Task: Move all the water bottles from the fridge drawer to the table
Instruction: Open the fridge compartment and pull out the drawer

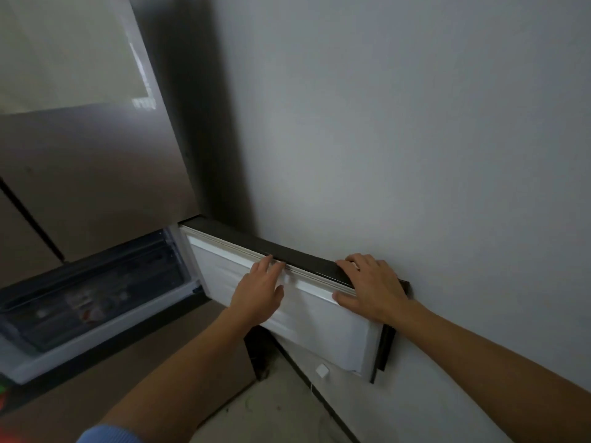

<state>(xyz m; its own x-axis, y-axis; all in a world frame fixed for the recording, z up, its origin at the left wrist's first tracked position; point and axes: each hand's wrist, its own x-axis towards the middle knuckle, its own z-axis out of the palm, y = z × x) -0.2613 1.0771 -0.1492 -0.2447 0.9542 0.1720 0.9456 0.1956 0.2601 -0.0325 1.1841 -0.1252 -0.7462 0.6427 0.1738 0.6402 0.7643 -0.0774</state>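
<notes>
The lower fridge door [319, 318] stands swung open against the wall, its white inner side facing me. My left hand [259, 292] lies flat on that inner panel, fingertips at the door's top gasket. My right hand [374, 286] rests over the door's dark top edge with fingers spread and the thumb on the white side. The fridge drawer [96, 298] is exposed at lower left behind a clear dark front. Blurred water bottles [86, 306] show dimly inside it. No table is in view.
The upper fridge doors [80, 155] are closed above the drawer. A grey wall [415, 139] fills the right side, directly behind the open door. A small white object [321, 369] lies on the floor near the skirting.
</notes>
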